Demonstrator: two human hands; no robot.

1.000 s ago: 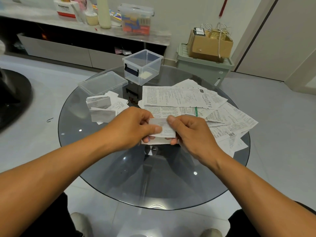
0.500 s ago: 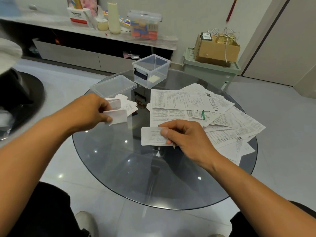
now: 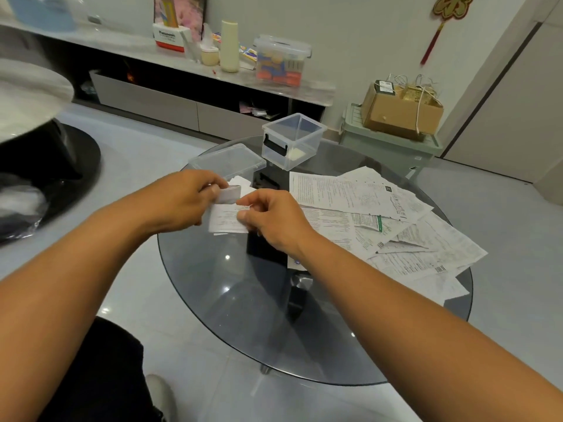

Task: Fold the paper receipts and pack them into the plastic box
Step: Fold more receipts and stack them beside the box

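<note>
Holding the folded receipt (image 3: 227, 222) above the left part of the glass table (image 3: 304, 339), the right hand (image 3: 269, 219) pinches its right edge between thumb and fingers, long axis running left to right. Directly beyond it, the left hand (image 3: 185, 199) grips a smaller stack of folded receipts (image 3: 230, 193) between thumb and curled fingers; the two paper items sit just beside each other and may touch, but this cannot be confirmed. The plastic box (image 3: 294, 140) stands open at the far edge of the table, beyond and to the right of both hands, with its lid (image 3: 227, 158) lying beside it to the left. Unfolded receipts (image 3: 380, 220) lie spread over the right side of the table. Judged from this layout, the next move merges the folded receipt with the stack; the right hand is nearer the box for packing.
</note>
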